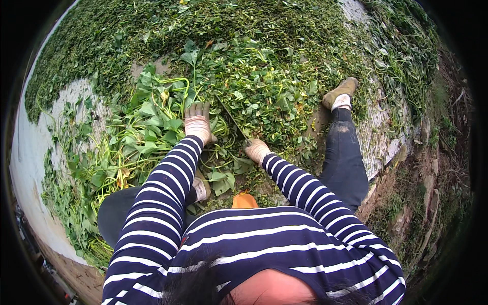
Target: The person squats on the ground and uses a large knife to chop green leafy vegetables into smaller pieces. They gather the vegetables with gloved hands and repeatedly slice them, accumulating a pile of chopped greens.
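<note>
My left hand (pixel 198 122), in a soiled glove, lies flat with its fingers stretched forward on a bunch of leafy green vines (pixel 150 122). The pile of long stems and broad leaves spreads to its left. Gripped in my gloved right hand (pixel 256 148) is a long thin knife (pixel 233 119), its dark blade slanting up and to the left, with the tip just right of my left fingers. Chopped leaves and stem pieces (pixel 267 91) cover the ground beyond and to the right of the blade. Part of the vines under my left hand is hidden.
My right leg (pixel 345 152) stretches out on the right, its shoe (pixel 341 91) among the cuttings. My left leg (pixel 118 213) is bent beside the vines. An orange object (pixel 244 201) shows before my body. More long vines (pixel 406 68) lie far right, near an earthen edge with roots (pixel 427 190).
</note>
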